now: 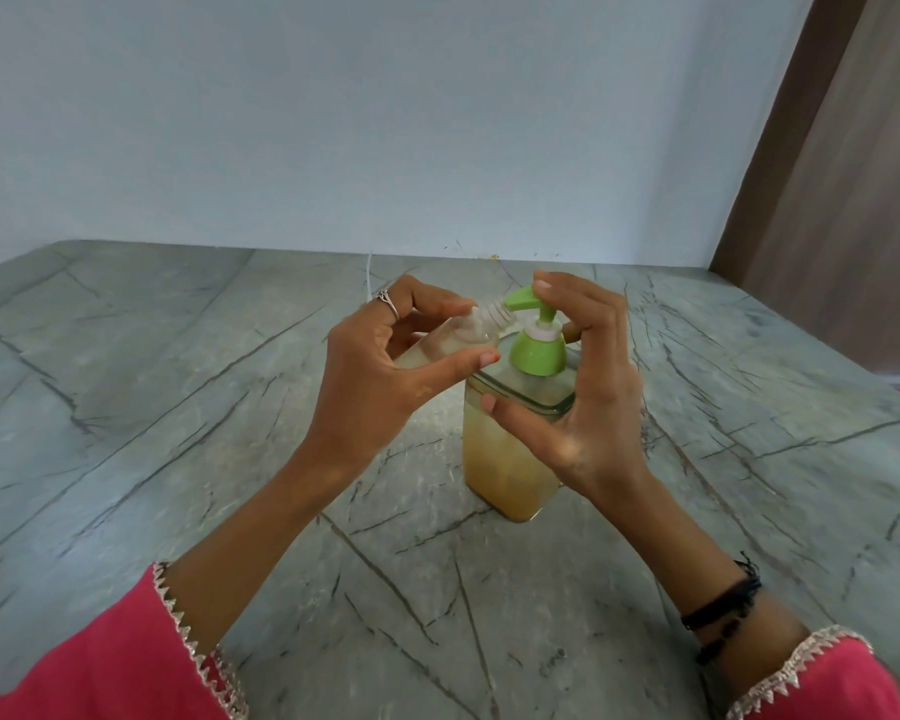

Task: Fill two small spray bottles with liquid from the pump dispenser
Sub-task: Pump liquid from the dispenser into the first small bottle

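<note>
At the nozzle, left hand (380, 366) fingers clamp the tilted spray bottle (453, 340); right hand (578, 387), fingers spread over the pump dispenser (515, 433), should press next.

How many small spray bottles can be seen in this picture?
1. The small bottle is held tilted in the left hand, its open neck at the spout of the pump. A second bottle is not in view.

The bottle (453, 337) gripped in the left hand (385, 376) looks like clear, smooth plastic. Beside that grip, the dispenser (510, 444) has a glossy transparent body and a matt green plastic pump (536, 340). Below, the counter (178, 407) is veined grey stone, smooth.
</note>
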The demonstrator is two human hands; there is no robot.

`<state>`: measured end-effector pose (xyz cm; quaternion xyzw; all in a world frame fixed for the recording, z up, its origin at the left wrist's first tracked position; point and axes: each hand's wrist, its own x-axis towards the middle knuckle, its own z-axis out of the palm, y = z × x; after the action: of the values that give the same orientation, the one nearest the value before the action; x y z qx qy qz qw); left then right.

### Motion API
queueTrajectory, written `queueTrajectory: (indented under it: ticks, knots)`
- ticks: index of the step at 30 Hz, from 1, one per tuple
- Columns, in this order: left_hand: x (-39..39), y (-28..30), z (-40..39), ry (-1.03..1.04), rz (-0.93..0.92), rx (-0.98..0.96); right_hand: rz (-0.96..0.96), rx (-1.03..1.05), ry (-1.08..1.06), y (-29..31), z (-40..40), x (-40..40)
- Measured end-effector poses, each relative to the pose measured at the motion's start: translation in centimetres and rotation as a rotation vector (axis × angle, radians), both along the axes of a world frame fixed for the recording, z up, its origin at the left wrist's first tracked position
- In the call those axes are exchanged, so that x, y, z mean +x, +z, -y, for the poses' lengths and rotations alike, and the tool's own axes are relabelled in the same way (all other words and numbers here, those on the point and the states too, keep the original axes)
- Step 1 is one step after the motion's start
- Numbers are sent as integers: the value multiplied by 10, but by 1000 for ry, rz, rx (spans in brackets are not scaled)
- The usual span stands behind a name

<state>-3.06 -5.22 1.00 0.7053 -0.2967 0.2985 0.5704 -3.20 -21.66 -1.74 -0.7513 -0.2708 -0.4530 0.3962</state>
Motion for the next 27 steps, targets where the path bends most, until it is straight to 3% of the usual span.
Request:
queueTrajectory:
  ticks: [27]
  knots:
    - [1, -2, 1, -4, -22, -19, 12, -19, 5, 2, 0, 0]
